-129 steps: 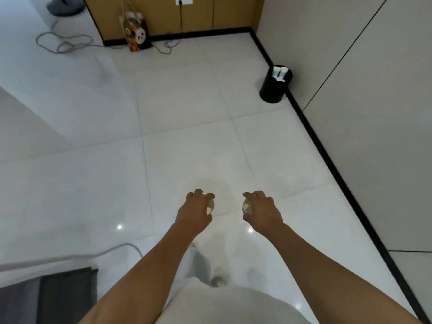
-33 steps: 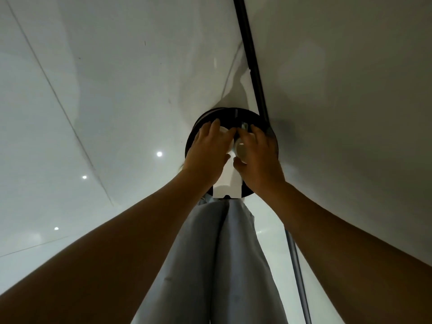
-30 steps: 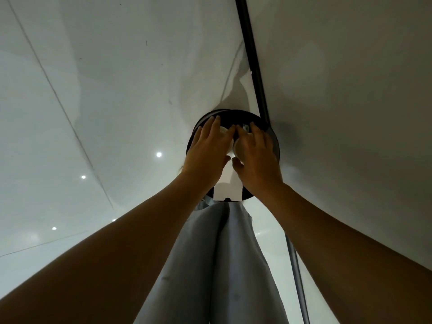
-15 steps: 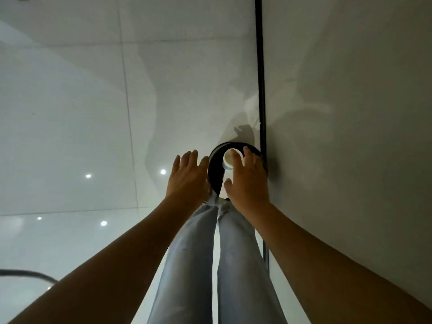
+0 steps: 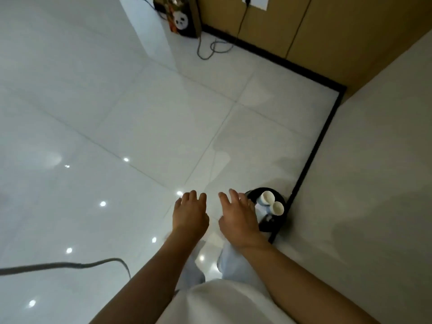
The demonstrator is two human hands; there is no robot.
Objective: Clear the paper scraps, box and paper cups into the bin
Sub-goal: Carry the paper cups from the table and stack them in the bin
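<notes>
Nearest the camera, both bare forearms reach forward over pale trousers. The left hand (image 5: pixel 189 215) is held palm down with its fingers straight and slightly spread, holding nothing. The right hand (image 5: pixel 237 218) is the same, released and empty, with its fingers fanned just beside the rim of the small round black bin (image 5: pixel 278 224); whether it brushes that rim cannot be told.

The bin stands on the glossy white tiled floor (image 5: pixel 140 127) against the black skirting of the pale wall (image 5: pixel 374 183). Two white paper cups (image 5: pixel 272 203) stick up out of it side by side, mouths upward, resting on other white paper inside, so they sit proud of the rim rather than sunk in.

The likely trouble is that the bin looks full: a knock from the right hand as it pulls back could tip a cup out onto the floor. A thin grey cable (image 5: pixel 70 265) trails across the tiles to the left, near the feet, and could snag a step.

Farther off, a panda-printed bag (image 5: pixel 183 19) leans at the brown wooden panelling
</notes>
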